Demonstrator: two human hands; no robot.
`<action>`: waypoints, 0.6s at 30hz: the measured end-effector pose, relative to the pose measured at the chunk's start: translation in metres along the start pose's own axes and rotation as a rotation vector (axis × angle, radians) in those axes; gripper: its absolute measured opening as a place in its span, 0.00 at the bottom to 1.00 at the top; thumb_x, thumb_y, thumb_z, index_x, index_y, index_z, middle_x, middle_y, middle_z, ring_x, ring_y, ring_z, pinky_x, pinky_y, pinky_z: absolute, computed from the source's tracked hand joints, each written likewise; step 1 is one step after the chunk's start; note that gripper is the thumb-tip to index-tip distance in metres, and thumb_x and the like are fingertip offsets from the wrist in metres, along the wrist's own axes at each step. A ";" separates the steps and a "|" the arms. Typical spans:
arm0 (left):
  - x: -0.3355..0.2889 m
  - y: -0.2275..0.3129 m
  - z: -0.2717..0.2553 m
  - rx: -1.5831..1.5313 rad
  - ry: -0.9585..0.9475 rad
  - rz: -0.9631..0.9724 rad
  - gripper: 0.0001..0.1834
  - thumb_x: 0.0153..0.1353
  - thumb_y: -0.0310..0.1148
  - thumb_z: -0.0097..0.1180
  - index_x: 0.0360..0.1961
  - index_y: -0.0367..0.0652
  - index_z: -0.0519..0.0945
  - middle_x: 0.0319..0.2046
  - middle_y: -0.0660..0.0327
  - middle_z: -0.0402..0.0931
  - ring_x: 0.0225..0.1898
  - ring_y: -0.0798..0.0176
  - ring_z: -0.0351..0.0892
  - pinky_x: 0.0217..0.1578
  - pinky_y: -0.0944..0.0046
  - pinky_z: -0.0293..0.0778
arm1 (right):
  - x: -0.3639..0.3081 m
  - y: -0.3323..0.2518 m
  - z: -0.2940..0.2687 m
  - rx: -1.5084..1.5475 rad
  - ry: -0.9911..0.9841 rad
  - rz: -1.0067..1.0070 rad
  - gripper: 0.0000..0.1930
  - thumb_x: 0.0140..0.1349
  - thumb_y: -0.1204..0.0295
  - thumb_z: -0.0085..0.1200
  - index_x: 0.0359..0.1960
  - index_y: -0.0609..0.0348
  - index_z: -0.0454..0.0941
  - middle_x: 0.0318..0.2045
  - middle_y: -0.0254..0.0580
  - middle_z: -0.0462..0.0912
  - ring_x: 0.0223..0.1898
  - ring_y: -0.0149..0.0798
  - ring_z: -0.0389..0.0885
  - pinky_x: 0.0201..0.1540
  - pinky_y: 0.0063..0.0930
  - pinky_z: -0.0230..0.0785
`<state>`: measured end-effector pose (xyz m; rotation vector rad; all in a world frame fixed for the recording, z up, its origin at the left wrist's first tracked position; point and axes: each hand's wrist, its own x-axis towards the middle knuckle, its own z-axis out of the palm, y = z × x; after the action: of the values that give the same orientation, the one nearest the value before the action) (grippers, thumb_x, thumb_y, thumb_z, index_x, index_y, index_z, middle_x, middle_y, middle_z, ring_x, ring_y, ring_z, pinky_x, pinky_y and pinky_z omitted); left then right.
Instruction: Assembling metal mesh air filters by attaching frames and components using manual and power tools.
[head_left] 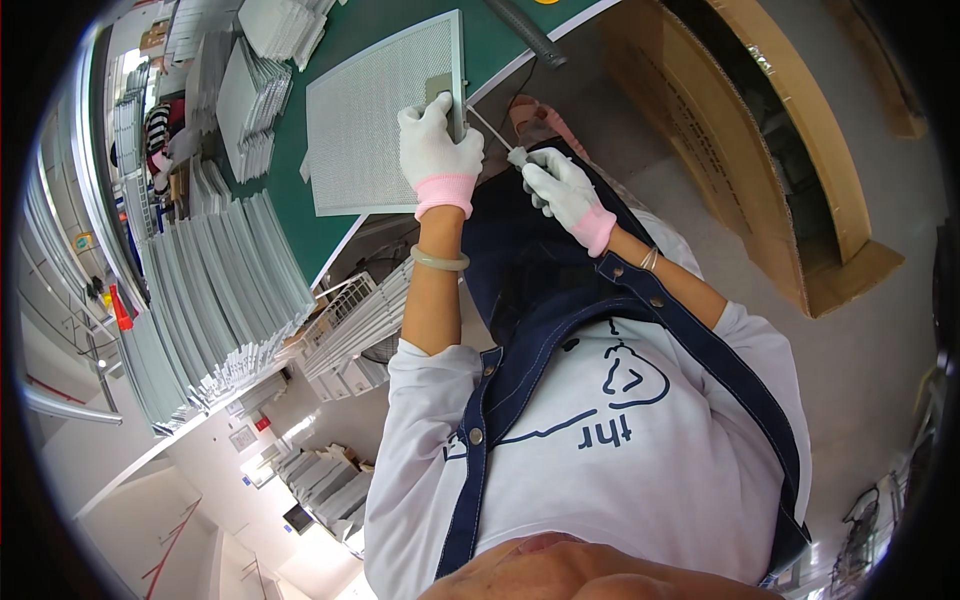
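Note:
A framed silver mesh filter panel [375, 130] lies on the green table, its right edge by the table's edge. My left hand [438, 155], in a white glove with a pink cuff, grips the panel's right side. Its index finger presses near a small grey-brown plate [438, 86] on the mesh. In my gloved right hand [568, 195], closed round its pale handle, is a screwdriver [492, 129]. The thin shaft points up and left, and its tip is at or close to the panel's frame edge; contact is too small to make out.
Thin framed panels [225, 290] stand in a long row on the left, with more stacked panels [255, 105] behind. A dark tube-shaped tool [527, 32] hangs over the edge of the green tabletop [345, 45]. An open cardboard box [740, 150] stands right. Someone in striped clothing [157, 135] is far left.

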<state>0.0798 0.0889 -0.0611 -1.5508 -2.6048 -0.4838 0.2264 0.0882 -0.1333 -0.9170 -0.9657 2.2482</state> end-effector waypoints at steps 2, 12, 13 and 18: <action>0.000 0.001 -0.001 -0.031 -0.006 -0.009 0.24 0.40 0.31 0.60 0.44 0.44 0.78 0.41 0.53 0.69 0.38 0.51 0.76 0.40 0.59 0.73 | 0.000 0.000 0.000 0.004 -0.002 0.004 0.11 0.61 0.67 0.47 0.39 0.61 0.71 0.22 0.27 0.68 0.21 0.19 0.65 0.24 0.16 0.59; -0.001 0.003 0.000 0.021 0.022 0.042 0.23 0.42 0.31 0.59 0.44 0.45 0.78 0.41 0.55 0.70 0.34 0.53 0.78 0.39 0.60 0.74 | 0.011 0.012 -0.004 -0.619 0.273 -0.570 0.09 0.56 0.68 0.52 0.34 0.59 0.72 0.26 0.39 0.72 0.29 0.37 0.73 0.32 0.33 0.66; 0.000 0.004 0.000 0.002 0.016 0.032 0.22 0.41 0.31 0.59 0.43 0.44 0.78 0.41 0.54 0.70 0.35 0.52 0.77 0.38 0.59 0.73 | 0.011 0.006 -0.004 -0.931 0.412 -0.781 0.08 0.54 0.69 0.52 0.31 0.58 0.72 0.26 0.42 0.72 0.32 0.43 0.74 0.33 0.36 0.67; -0.001 0.005 0.001 0.001 -0.013 0.025 0.23 0.42 0.31 0.59 0.44 0.44 0.76 0.41 0.53 0.69 0.37 0.49 0.76 0.38 0.58 0.73 | 0.017 -0.003 -0.013 -1.195 0.407 -0.800 0.12 0.46 0.74 0.57 0.35 0.56 0.72 0.31 0.42 0.73 0.33 0.49 0.73 0.34 0.39 0.67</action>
<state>0.0844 0.0907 -0.0607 -1.5889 -2.5913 -0.4723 0.2259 0.1066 -0.1443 -1.0607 -2.0157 0.6590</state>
